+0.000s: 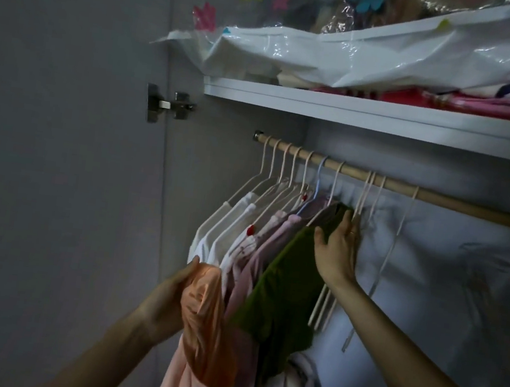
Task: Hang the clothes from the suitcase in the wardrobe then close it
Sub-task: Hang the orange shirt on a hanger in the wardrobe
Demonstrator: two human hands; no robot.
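A wooden rail [458,203] crosses the open wardrobe, with several white hangers on it. White and pink garments [237,223] hang at its left end, and a green garment [288,281] hangs beside them. My right hand [337,248] lies on the green garment's shoulder, fingers curled over its top edge near the hanger. My left hand [170,298] grips a bunched orange and peach garment [205,325] low at the left. Three bare hangers [371,201] hang just right of my right hand. The suitcase is out of view.
A white shelf [385,116] runs above the rail, loaded with plastic bags [344,56] and folded fabrics. The wardrobe door [61,137] stands open at the left on a metal hinge [168,105]. A pale garment cover [461,283] hangs at the right.
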